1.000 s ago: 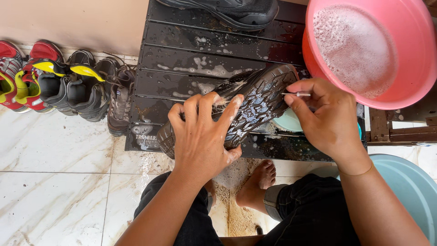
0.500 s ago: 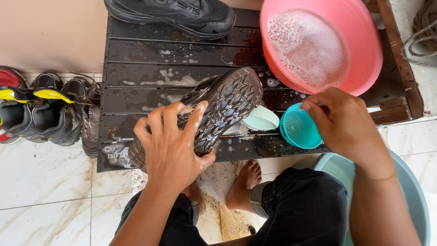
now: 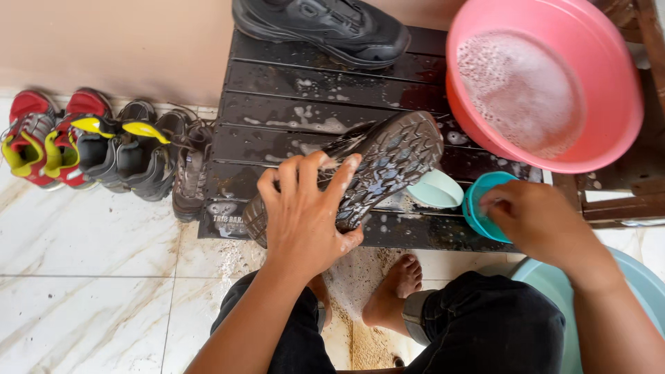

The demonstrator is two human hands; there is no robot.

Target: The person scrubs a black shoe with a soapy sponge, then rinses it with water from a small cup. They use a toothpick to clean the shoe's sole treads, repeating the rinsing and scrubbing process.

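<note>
Two hands apart: our left hand (image 3: 305, 215) clamps the wet shoe (image 3: 367, 173) sole-up over the slatted table (image 3: 291, 104). Our right hand (image 3: 537, 221), just right of the shoe, grips a teal cup (image 3: 479, 208).

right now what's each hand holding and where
Left hand clasps the wet black shoe, sole up, around its middle. Right hand grips the small teal plastic cup by its rim.

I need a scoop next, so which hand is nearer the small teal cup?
Right. The right hand grips the teal cup at its rim; the left hand is off to its left, holding the upturned shoe.
</note>
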